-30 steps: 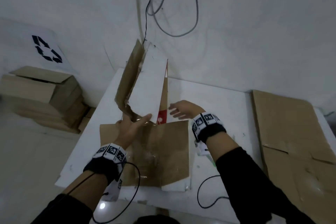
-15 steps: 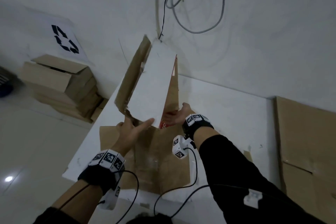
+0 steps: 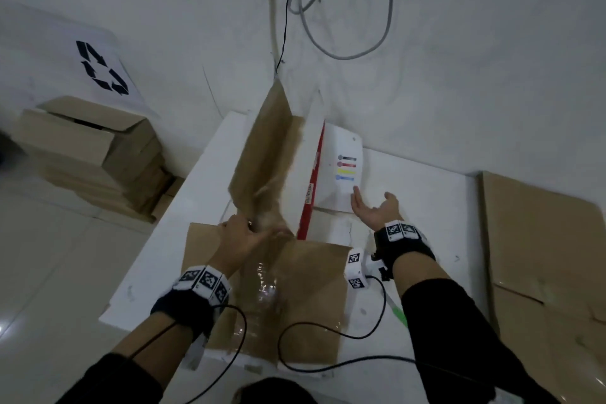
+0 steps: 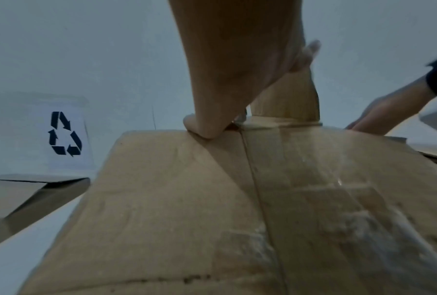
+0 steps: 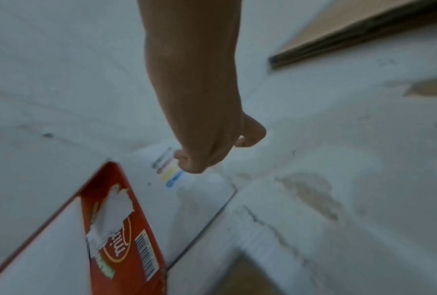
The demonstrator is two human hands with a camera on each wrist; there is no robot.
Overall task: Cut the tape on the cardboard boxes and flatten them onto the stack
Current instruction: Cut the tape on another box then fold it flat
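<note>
While our left hand (image 3: pixel 241 239) grips the brown flap of the cardboard box (image 3: pixel 262 161) at its fold, our right hand (image 3: pixel 373 211) hovers open, palm up, fingers just beside the box's white printed panel. Only the left wrist view shows clear tape (image 4: pixel 313 179) along the seam. The box lies opened mid-worktop (image 3: pixel 426 207); bare surface separates it from the flattened stack (image 3: pixel 541 239) at the right edge.

Bare table (image 3: pixel 423 193) right; upright brown flap (image 3: pixel 262 157) blocks left.
</note>
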